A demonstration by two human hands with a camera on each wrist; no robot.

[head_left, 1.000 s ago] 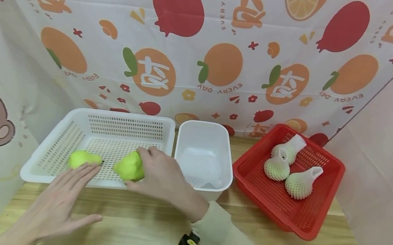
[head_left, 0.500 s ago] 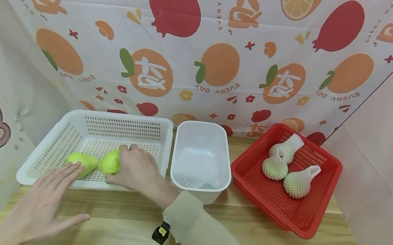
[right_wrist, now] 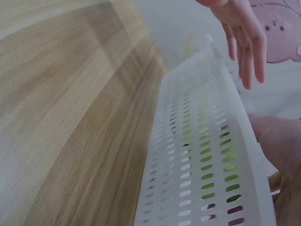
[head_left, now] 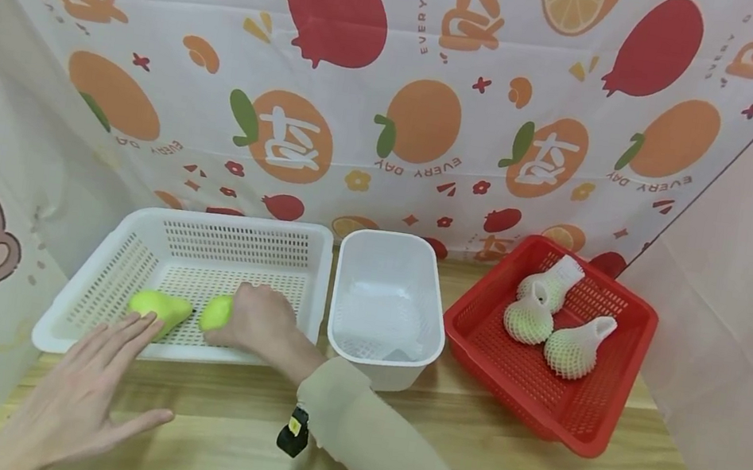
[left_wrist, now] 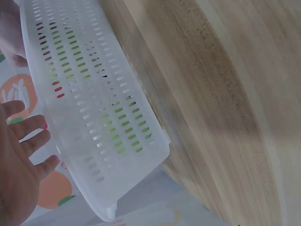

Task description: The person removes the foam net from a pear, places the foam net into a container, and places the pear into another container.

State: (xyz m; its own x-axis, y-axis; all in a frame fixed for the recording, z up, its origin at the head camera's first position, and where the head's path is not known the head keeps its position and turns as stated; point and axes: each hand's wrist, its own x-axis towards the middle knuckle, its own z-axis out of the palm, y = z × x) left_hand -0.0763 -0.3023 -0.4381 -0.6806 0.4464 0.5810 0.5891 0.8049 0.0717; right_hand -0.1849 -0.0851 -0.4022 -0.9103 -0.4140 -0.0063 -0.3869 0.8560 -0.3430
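Holding a green pear (head_left: 216, 313) inside the white slotted basket (head_left: 238, 244), right hand (head_left: 256, 321) curled round it.
Head view: the second pear (head_left: 153, 305) lies left in the basket, stem toward the held one, nearer the straight-fingered left hand (head_left: 86, 395); wooden surface (head_left: 234, 428) before the basket, fruit-print curtain (head_left: 364, 117) behind. Left wrist: that hand empty, beside the rim. Right wrist: grip mostly behind the basket wall.

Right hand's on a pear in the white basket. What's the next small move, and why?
I'd probably loosen the right hand and leave its pear there: it appears low inside the white basket, beside the other pear, and three net-wrapped fruits lie in the red basket.
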